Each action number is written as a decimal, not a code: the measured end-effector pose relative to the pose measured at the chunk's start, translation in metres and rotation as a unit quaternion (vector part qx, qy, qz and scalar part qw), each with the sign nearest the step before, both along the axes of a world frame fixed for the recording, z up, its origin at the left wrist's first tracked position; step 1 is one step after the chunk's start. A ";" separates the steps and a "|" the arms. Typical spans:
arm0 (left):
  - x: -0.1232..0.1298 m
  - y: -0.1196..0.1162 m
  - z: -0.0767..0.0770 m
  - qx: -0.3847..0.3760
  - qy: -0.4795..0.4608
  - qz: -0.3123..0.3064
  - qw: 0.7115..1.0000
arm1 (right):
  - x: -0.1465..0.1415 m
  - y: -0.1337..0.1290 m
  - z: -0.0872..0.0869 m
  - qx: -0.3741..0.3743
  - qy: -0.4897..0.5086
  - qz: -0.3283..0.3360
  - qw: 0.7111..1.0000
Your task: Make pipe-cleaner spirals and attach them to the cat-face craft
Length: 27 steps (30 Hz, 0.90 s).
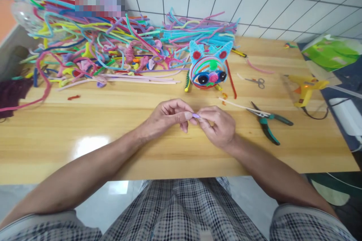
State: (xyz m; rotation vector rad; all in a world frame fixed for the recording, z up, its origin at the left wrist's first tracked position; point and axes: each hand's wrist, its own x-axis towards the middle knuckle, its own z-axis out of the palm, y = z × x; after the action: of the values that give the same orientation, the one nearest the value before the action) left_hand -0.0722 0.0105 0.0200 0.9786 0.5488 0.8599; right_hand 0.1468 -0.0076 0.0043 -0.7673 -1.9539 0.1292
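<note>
A small purple piece (195,115) is pinched between the fingertips of both hands over the middle of the wooden table. My left hand (175,114) grips its left end with thumb and fingers. At its right end, the fingers of my right hand (217,123) are closed on it. Just beyond the hands stands a colourful animal-like figure (212,65) with blue ears, red ear spots and black eyes. A pale pipe cleaner (240,106) lies to the right of my right hand, one end over the pliers (267,118).
Many coloured pipe cleaners (113,45) are heaped along the table's back left. Small scissors (258,82) and a yellow glue gun (307,87) lie on the right. Behind them is a green package (330,52). A red pipe cleaner (231,80) lies beside the figure.
</note>
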 end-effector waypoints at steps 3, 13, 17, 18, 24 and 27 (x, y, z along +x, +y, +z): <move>-0.001 0.000 0.001 -0.007 0.006 -0.011 1.000 | 0.003 -0.002 0.001 -0.007 -0.015 -0.005 1.000; -0.001 0.000 0.000 -0.031 0.001 -0.020 0.999 | 0.002 -0.002 0.001 -0.043 -0.002 0.003 0.999; 0.000 0.001 -0.001 -0.037 0.005 -0.023 0.999 | 0.001 -0.001 0.001 -0.039 0.007 0.008 0.999; 0.000 0.001 -0.002 -0.034 0.004 -0.024 0.999 | 0.000 -0.001 0.000 -0.037 0.007 0.008 0.999; 0.001 0.002 -0.006 -0.006 0.015 -0.002 1.000 | -0.001 0.000 -0.002 -0.038 0.000 0.004 0.999; 0.001 0.002 -0.006 -0.010 0.029 0.010 0.999 | -0.003 0.001 -0.002 -0.042 0.008 0.007 0.999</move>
State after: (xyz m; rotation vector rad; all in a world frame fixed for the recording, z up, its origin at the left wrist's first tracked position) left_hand -0.0714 0.0125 0.0136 0.9836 0.6156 0.8448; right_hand 0.1438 -0.0061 0.0020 -0.8058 -1.9484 0.2270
